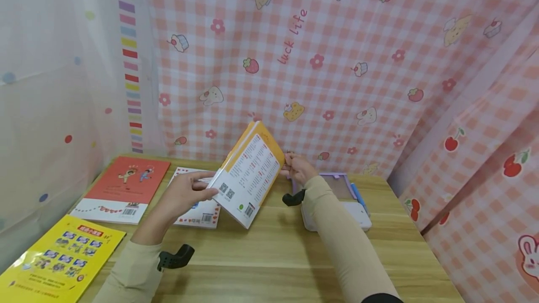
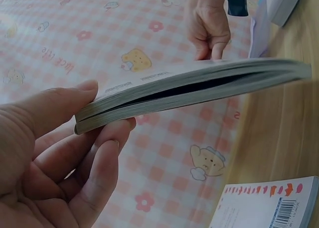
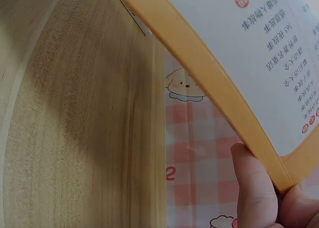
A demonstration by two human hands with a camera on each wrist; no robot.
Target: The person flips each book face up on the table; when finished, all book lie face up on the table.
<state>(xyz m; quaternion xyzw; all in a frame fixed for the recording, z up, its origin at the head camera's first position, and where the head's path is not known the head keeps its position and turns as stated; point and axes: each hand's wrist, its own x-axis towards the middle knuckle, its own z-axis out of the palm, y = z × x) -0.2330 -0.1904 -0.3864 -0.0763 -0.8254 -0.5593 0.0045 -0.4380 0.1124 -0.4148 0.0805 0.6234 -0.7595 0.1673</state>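
Four books in view. One, orange-bordered book [image 1: 249, 175], raised above the wooden table [image 1: 269, 251], tilted, back cover toward the head camera. Left hand [image 1: 185, 194] clamped on its lower-left edge, thumb on top, fingers [image 2: 99, 153] underneath. Right hand [image 1: 297, 166] pinching the upper-right corner, fingertips [image 3: 255, 183] against the orange border.

Three more lying flat on the table: red-and-white book [image 1: 122, 188] at far left, white book [image 1: 201, 212] partly hidden behind the raised one, yellow book [image 1: 59, 258] at the near left corner. One white-and-purple box [image 1: 341, 200] beside the right forearm.
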